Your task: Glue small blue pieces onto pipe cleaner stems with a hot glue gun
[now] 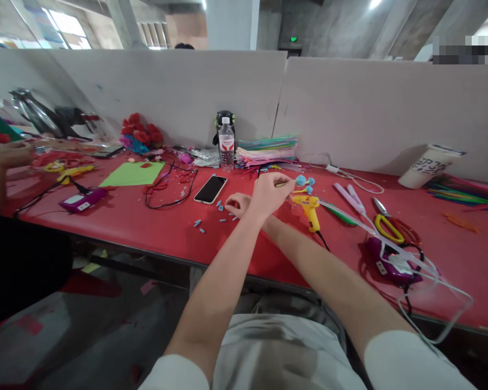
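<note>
My forearms cross over the red table. My left hand (271, 190), reaching to the right, is closed in a pinch close to the nozzle of a yellow glue gun (309, 210); what its fingers hold is too small to name. Just beyond them lie fluffy blue balls (301, 181) with a bit of yellow. Crossing beneath, my right hand (239, 205) curls its fingers low over the tabletop, and whatever is in them cannot be made out. Several small blue pieces (198, 222) are scattered around it, beside a phone (210, 189).
Scissors (389, 228), a pink flat iron (350, 199) and a purple power box (392, 262) with cables lie right. A paper cup (429, 167) leans there. At the back stand a water bottle (226, 145) and pipe cleaners (268, 150). Another person's hand (10, 154) is at left.
</note>
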### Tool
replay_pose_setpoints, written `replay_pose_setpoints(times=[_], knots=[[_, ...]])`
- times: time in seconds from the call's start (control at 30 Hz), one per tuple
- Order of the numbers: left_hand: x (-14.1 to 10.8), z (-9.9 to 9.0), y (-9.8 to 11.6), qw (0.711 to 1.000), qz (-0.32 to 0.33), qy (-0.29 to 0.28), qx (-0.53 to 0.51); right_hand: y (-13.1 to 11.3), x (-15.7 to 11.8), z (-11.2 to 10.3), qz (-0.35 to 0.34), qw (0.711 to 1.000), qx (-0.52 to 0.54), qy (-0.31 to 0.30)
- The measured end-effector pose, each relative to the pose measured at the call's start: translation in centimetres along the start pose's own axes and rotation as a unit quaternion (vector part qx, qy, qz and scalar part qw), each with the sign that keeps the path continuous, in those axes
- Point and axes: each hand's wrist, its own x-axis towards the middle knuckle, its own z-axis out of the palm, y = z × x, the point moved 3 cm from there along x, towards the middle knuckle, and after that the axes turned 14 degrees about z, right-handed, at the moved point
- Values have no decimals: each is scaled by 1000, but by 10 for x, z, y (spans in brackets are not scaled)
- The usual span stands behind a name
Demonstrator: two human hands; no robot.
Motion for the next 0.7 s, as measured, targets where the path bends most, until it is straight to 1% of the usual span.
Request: replay_pose_setpoints(times=[0.07,0.13,0.27,0.4,0.47,0.57,0.63,0.7], knots=[[0,1,1,1000,6,-3,-2,-11,14,14,-19,999,-32,0],[0,2,0,1000,7,-10,-5,-17,21,24,-11,997,-74,7],[-1,3,-6,1000,-4,-14,-15,-18,24,31,45,990,-132,10],[-2,7,-12,999,-16,-14,-24,-14,27,37,58,986,-157,-3],[-2,9,-14,999,-17,-18,-27,-11,29,39,41,984,-171,22],[-3,7,-17,1000,-16,-8,-20,-3,25,36,-4,978,-195,81],[-4,2,-19,1000,-17,12,-6,3,14,28,-38,972,-208,101],[-3,-3,-21,999,-18,36,14,9,-4,17,-83,967,-221,94]])
